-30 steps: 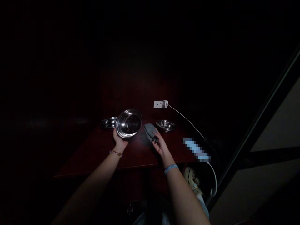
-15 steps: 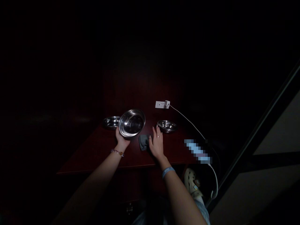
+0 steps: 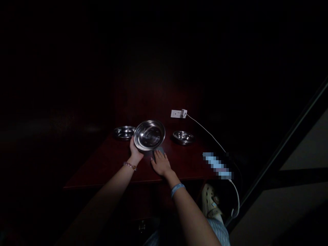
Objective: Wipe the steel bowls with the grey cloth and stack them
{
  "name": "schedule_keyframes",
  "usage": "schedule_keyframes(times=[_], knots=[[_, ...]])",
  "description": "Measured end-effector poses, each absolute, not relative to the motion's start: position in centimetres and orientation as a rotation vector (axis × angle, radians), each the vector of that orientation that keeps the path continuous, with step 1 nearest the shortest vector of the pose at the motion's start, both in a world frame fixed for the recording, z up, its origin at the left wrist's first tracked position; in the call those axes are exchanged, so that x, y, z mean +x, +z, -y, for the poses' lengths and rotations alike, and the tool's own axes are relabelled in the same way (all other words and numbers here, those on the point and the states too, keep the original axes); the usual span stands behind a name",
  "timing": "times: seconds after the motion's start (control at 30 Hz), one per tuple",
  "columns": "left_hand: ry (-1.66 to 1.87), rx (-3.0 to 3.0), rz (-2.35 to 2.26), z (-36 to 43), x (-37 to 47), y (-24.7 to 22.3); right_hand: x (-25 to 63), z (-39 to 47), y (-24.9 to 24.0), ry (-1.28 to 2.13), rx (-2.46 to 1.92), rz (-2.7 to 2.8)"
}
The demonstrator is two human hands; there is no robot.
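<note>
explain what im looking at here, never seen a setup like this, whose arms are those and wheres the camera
There is no machine here: these are a person's own bare hands, seen by one camera worn on their head, looking forward and down.

The left hand holds a shiny metal bowl, tilted so its inside faces the camera. The right hand lies spread over a grey cloth, mostly hidden beneath it.

On the dark reddish table are a left-side bowl, partly behind the held one, and a right-side bowl. Beyond, a white socket plate holds a plug with a cord. The room is very dark.
</note>
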State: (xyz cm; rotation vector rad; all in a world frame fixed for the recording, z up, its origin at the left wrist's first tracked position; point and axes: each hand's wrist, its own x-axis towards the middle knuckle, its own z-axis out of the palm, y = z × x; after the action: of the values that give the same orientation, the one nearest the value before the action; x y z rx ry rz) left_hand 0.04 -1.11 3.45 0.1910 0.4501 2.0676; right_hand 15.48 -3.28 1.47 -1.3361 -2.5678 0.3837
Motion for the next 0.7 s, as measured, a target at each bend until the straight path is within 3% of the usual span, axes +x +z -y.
schedule_keyframes(times=[0.27,0.53,0.7], knots=[[1.989,0.25,-0.532,1.2,0.6,3.5,16.6,2.1,3.0,0.638,-1.409,2.098],[1.74,0.364,-0.859,-0.2,0.8,1.3,22.4,0.1,3.1,0.477,-1.79,1.45],[1.645,0.484,-0.975,-1.9,0.8,-0.9,23.9,-1.7,1.8,0.256,-1.871,1.643]])
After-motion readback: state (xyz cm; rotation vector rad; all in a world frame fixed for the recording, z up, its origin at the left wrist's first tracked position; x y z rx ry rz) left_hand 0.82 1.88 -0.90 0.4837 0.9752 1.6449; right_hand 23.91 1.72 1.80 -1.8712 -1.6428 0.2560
